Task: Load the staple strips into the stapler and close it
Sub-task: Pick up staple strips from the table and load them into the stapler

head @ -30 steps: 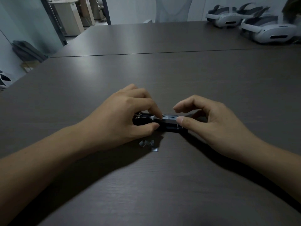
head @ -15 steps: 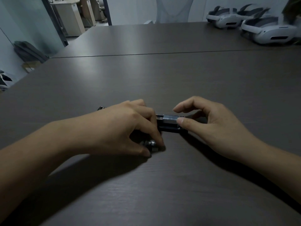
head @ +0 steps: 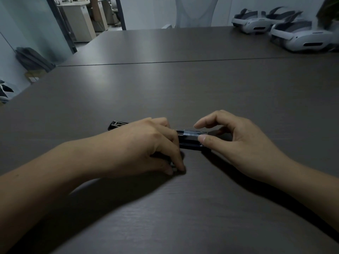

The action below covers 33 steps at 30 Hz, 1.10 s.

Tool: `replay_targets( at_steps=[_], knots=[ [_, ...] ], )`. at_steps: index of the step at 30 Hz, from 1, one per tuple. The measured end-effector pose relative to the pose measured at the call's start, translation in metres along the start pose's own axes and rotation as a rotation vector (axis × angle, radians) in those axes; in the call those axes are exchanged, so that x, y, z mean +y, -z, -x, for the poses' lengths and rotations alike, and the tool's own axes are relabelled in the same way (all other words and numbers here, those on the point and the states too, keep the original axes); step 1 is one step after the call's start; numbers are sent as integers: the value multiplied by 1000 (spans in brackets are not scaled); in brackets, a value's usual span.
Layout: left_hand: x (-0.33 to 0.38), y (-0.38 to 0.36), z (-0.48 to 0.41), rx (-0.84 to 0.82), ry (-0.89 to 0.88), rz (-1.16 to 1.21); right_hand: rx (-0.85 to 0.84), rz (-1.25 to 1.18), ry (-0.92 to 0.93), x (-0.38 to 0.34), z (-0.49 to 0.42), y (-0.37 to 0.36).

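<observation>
A black stapler (head: 189,139) lies opened flat on the dark table, its metal staple channel facing up. Its lid end (head: 117,125) sticks out to the left behind my left hand. My right hand (head: 236,142) steadies the stapler's right end, thumb on the near side and fingers curved over the far side. My left hand (head: 146,149) reaches down to the table in front of the stapler, and its thumb and forefinger pinch at the small staple strips (head: 173,167), which are almost wholly hidden under the fingertips.
Three white headsets (head: 302,38) sit at the far right of the table (head: 165,92). A seam crosses the table further back. A white chair back (head: 194,11) stands beyond the far edge, and a dark bag (head: 33,59) lies on the floor at the left.
My left hand left the stapler's middle and dropped to the loose staple strips in front of it, exposing the lid end at the left. The right hand stayed put.
</observation>
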<state>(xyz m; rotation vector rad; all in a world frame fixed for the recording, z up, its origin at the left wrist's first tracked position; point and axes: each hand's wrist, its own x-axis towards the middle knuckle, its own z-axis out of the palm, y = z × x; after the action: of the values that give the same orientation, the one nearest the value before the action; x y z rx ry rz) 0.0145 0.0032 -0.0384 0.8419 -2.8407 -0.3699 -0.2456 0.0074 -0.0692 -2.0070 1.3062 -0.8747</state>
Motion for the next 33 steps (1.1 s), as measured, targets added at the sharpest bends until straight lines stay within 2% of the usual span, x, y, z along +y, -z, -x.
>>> replay_targets(
  at_steps=[10,15,21,28,33],
  knots=[
    [2,-2,-1,54,20,40,15,34,4,-4,2,1],
    [4,0,-1,217,52,95,13,8,41,-7,4,1],
    [10,-1,-3,468,92,125,-29,-122,76,-9,4,-1],
    [18,-9,-5,602,100,100,-126,-427,17,-12,5,1],
    [21,-14,-9,657,94,50,-125,-514,-22,-11,6,0]
  ],
)
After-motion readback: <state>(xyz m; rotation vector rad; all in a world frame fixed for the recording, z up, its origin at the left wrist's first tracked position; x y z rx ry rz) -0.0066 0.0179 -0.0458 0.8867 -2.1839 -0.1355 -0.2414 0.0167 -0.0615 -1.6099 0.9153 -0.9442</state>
